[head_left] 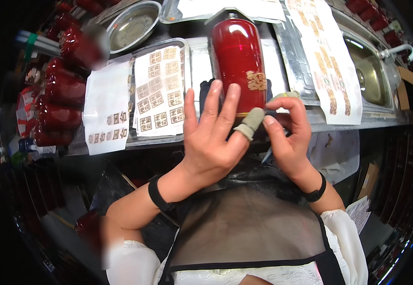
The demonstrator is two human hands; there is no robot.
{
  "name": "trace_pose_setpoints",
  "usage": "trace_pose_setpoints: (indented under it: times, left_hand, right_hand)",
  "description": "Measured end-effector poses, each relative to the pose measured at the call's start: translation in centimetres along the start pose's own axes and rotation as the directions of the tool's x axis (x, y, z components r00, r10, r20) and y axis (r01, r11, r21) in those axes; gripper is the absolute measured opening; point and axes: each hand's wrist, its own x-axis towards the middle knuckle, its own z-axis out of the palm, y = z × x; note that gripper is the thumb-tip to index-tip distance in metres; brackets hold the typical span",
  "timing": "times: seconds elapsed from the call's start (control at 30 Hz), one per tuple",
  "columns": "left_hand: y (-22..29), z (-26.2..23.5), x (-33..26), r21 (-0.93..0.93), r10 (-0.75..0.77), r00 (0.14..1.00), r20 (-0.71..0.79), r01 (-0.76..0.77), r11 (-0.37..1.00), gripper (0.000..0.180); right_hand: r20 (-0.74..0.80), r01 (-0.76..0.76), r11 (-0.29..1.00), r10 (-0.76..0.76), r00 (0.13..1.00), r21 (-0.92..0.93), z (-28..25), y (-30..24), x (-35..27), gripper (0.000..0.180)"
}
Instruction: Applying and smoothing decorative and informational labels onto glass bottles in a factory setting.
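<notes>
1 gold decal (256, 81) on red bottle (237, 50), sheets (155, 71) w/ more left; L hand (213, 137) fingers spread over it, R hand (289, 137) fingers narrow, grip unclear.

The worktop (382, 119) carries a metal tray (186, 66), a round bowl (135, 27) beyond that metal tray, a second tray (289, 52) right of it.

The left forearm (135, 206) angles up from the lower left to the left hand (211, 130) at mid-frame, its back turned up. Three bare fingers (210, 105) spread toward the top; a covered digit slants right. From the lower right, the right forearm (327, 202) rises to the right hand (289, 135), half curled, index finger (296, 105) bent above the thumb (276, 133).
</notes>
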Motion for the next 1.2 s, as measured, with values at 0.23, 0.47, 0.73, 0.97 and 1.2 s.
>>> trace_pose_setpoints:
  times: [0.23, 0.47, 0.73, 0.97, 1.2]
  left_hand:
    - [1.3, -0.4, -0.3, -0.182, -0.058, 0.998, -0.028, 0.052, 0.982, 0.028]
    - [-1.8, -0.1, -1.2, -0.255, -0.210, 0.977, -0.040, 0.193, 0.947, 0.063]
    - [-1.5, 1.5, 0.6, -0.661, -0.467, 0.876, 0.123, 0.424, 0.620, 0.059]
    - [-0.9, 1.6, 1.8, -0.671, -0.469, 0.851, 0.235, 0.491, 0.556, 0.057]
    - [-0.4, 1.3, 1.8, -0.567, -0.436, 0.862, 0.260, 0.502, 0.653, 0.090]
  right_hand:
    - [0.092, 0.185, 0.961, -0.169, 0.981, -0.206, -1.8, -2.0, -1.2, 0.020]
    - [0.325, 0.467, 0.816, -0.364, 0.873, -0.342, 0.1, -1.5, -0.8, 0.031]
    - [0.113, 0.229, 0.924, -0.203, 0.973, -0.305, -1.2, -1.0, -2.1, 0.025]
    - [0.121, 0.209, 0.933, -0.181, 0.976, -0.291, -1.5, -0.6, -2.1, 0.025]
    - [0.128, 0.226, 0.933, -0.197, 0.972, -0.281, -1.8, 0.0, -2.1, 0.026]
